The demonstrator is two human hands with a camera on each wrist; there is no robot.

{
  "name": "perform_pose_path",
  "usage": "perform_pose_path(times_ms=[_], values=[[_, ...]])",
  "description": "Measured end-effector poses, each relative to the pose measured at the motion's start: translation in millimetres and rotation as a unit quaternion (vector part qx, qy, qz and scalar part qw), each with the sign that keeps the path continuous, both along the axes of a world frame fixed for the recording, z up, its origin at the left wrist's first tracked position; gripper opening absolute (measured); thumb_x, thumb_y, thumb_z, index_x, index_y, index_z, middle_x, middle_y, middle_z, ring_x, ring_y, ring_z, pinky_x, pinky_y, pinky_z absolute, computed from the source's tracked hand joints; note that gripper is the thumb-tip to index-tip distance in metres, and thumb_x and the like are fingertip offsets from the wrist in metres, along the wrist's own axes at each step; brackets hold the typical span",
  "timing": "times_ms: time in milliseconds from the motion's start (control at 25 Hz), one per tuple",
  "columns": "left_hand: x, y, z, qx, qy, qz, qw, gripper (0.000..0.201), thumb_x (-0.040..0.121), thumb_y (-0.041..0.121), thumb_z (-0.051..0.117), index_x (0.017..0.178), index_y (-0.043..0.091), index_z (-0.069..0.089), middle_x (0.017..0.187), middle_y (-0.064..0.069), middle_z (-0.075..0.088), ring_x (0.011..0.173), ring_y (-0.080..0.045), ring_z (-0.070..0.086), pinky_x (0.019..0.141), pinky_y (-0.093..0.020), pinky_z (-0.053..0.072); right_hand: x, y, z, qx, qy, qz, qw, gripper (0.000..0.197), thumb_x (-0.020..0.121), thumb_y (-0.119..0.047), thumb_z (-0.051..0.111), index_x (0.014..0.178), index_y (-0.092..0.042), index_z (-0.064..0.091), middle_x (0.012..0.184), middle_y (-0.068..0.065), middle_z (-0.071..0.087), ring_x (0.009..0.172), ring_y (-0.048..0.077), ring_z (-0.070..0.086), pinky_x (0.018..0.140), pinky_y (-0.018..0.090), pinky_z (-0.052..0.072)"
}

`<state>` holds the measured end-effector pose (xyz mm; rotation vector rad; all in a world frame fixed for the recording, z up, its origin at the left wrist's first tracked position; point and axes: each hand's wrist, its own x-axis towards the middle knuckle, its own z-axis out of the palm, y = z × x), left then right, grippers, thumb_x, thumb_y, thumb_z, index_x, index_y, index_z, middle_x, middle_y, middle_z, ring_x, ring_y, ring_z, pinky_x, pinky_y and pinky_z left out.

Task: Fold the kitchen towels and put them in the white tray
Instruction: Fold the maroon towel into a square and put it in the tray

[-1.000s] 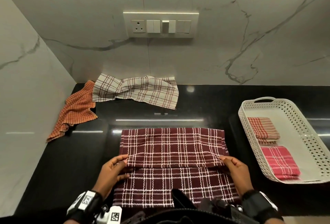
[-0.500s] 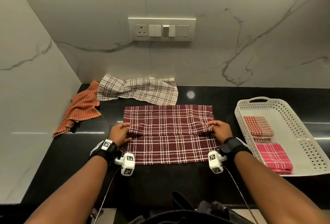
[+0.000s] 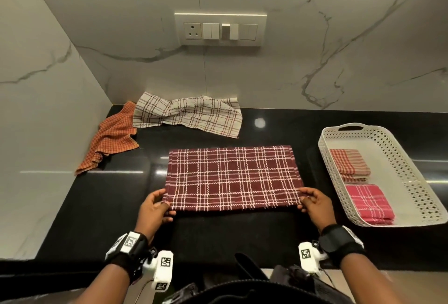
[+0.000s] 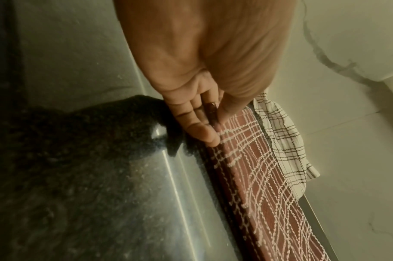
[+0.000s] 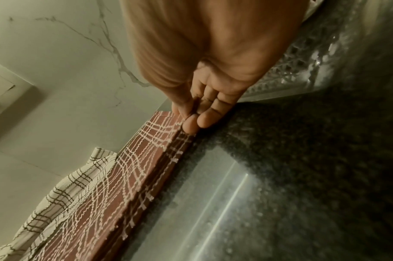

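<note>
The maroon checked towel (image 3: 234, 177) lies folded flat in the middle of the frame on the black counter (image 3: 97, 218). The left hand (image 3: 155, 209) pinches its lower left corner, thumb on top and fingers (image 4: 204, 130) under the edge. The right hand (image 3: 317, 206) pinches the lower right corner in the same way, so each grip is clamped on the cloth. At the right of the frame stands the white tray (image 3: 412, 182), with a striped folded towel (image 3: 349, 164) and a pink folded towel (image 3: 368, 203) inside. In the upper left lie a cream checked towel (image 3: 189, 114) and an orange towel (image 3: 111, 136), both unfolded, touching each other near the wall.
</note>
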<state>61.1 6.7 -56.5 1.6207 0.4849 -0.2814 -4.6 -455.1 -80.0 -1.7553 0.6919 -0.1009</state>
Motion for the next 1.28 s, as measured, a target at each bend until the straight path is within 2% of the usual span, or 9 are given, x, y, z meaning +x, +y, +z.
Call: perform_pose_path(times_ms=[360,480,600,720,840,920,1000,1160,1280], values=[[-2,8,-15,0.016,-0.001,0.015,1.000,0.037,0.097,-0.004,0.057,0.130,0.010,0.050,0.088,-0.019,0.071,0.056,-0.019,0.065,0.045,-0.024,0.052,-1,-3,-11,0.009,-0.010,-0.031,0.999,0.021,0.092,0.011,0.057,0.109,0.000,0.065,0.079,0.014,0.069,0.048,0.004,0.061,0.047,0.016,0.049],[-2,19,-18,0.112,-0.030,-0.008,0.993,0.035,0.094,0.000,0.062,0.122,0.020,0.056,0.100,-0.014,0.071,0.061,-0.022,0.065,0.052,-0.033,0.055,-7,-5,-13,-0.047,0.007,-0.034,0.998,0.019,0.092,0.003,0.062,0.107,-0.005,0.069,0.079,0.005,0.072,0.055,0.012,0.063,0.057,0.028,0.055],[-2,21,-8,0.279,-0.092,-0.051,0.955,0.039,0.087,0.007,0.069,0.121,0.025,0.064,0.108,-0.005,0.065,0.077,-0.022,0.066,0.078,-0.039,0.053,-8,0,-1,-0.211,0.027,-0.035,0.977,0.022,0.084,-0.004,0.067,0.097,-0.020,0.071,0.098,0.008,0.068,0.080,0.026,0.066,0.085,0.045,0.056],[0,-10,7,0.339,-0.214,-0.155,0.903,0.041,0.088,0.018,0.065,0.129,0.020,0.062,0.123,-0.004,0.055,0.104,-0.020,0.061,0.096,-0.039,0.049,2,37,19,-0.313,-0.022,0.046,0.949,0.025,0.085,-0.008,0.068,0.109,-0.015,0.070,0.120,0.014,0.055,0.111,0.033,0.057,0.104,0.046,0.046],[-2,-63,11,0.401,-0.233,-0.330,0.822,0.054,0.096,0.038,0.054,0.148,0.027,0.044,0.159,0.001,0.031,0.147,-0.022,0.028,0.121,-0.048,0.028,17,106,27,-0.366,-0.030,0.226,0.902,0.045,0.096,-0.034,0.056,0.138,-0.018,0.056,0.152,0.012,0.038,0.142,0.029,0.036,0.117,0.044,0.031],[-7,-97,7,0.436,-0.191,-0.419,0.774,0.060,0.101,0.048,0.038,0.158,0.031,0.024,0.168,0.006,0.002,0.155,-0.020,-0.001,0.125,-0.051,0.009,20,150,24,-0.389,-0.010,0.369,0.844,0.060,0.100,-0.048,0.035,0.155,-0.024,0.033,0.165,0.006,0.017,0.153,0.025,0.014,0.123,0.049,0.017],[-11,-109,-2,0.462,-0.150,-0.469,0.737,0.074,0.092,0.059,0.010,0.161,0.030,0.010,0.167,0.007,-0.015,0.155,-0.022,-0.015,0.125,-0.055,0.000,17,175,18,-0.400,0.043,0.455,0.794,0.065,0.102,-0.052,0.023,0.160,-0.025,0.011,0.168,0.003,0.000,0.155,0.022,-0.005,0.124,0.051,0.006],[-7,-63,-25,0.509,-0.127,-0.449,0.723,0.086,0.082,0.068,-0.006,0.160,0.031,-0.007,0.161,0.008,-0.023,0.154,-0.024,-0.018,0.122,-0.042,-0.010,10,137,4,-0.433,0.112,0.421,0.789,0.082,0.088,-0.072,0.000,0.159,-0.032,0.001,0.167,-0.005,-0.011,0.154,0.021,-0.013,0.125,0.049,-0.001],[-3,-30,-32,0.511,-0.116,-0.414,0.745,0.093,0.081,0.078,-0.005,0.160,0.028,-0.008,0.165,0.005,-0.018,0.151,-0.019,-0.020,0.123,-0.040,-0.007,3,68,-5,-0.443,0.174,0.309,0.823,0.075,0.096,-0.069,0.016,0.159,-0.033,-0.001,0.167,-0.005,-0.010,0.154,0.021,-0.012,0.123,0.050,-0.001]])
